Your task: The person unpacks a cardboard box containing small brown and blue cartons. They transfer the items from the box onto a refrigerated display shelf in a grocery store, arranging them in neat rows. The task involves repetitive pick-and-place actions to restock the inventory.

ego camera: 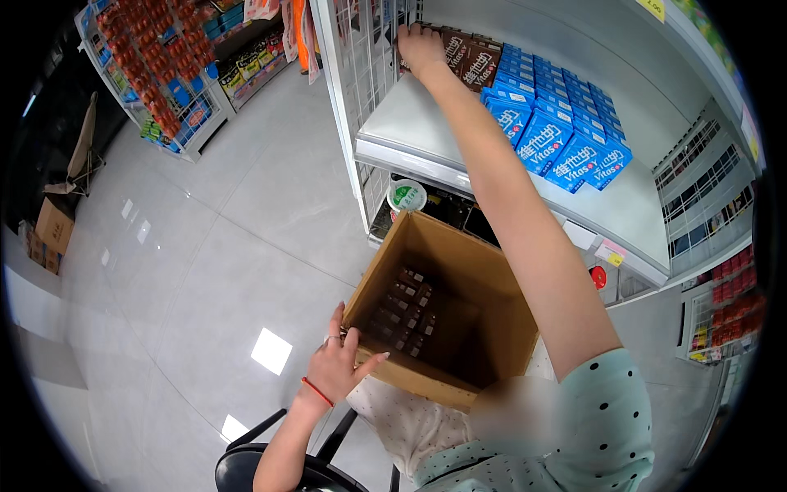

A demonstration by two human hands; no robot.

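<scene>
My right hand (421, 49) reaches to the back left corner of a white shelf (424, 123), its fingers over brown Vitasoy drink cartons (481, 64); whether it grips one is hidden. Rows of blue Vitasoy cartons (544, 140) stand to the right of the brown ones. My left hand (335, 369) rests with fingers spread on the near left corner of an open cardboard box (430, 381) at my lap. Inside the box, several small brown cartons (409, 313) stand along the left side, and the box's right part shows its bare bottom.
A white wire grid (369, 67) bounds the shelf's left side. Below the shelf sits a white tub with a green lid (407, 195). A black chair (283, 470) is beneath me. Hanging snack packs (141, 55) are on a rack at the upper left.
</scene>
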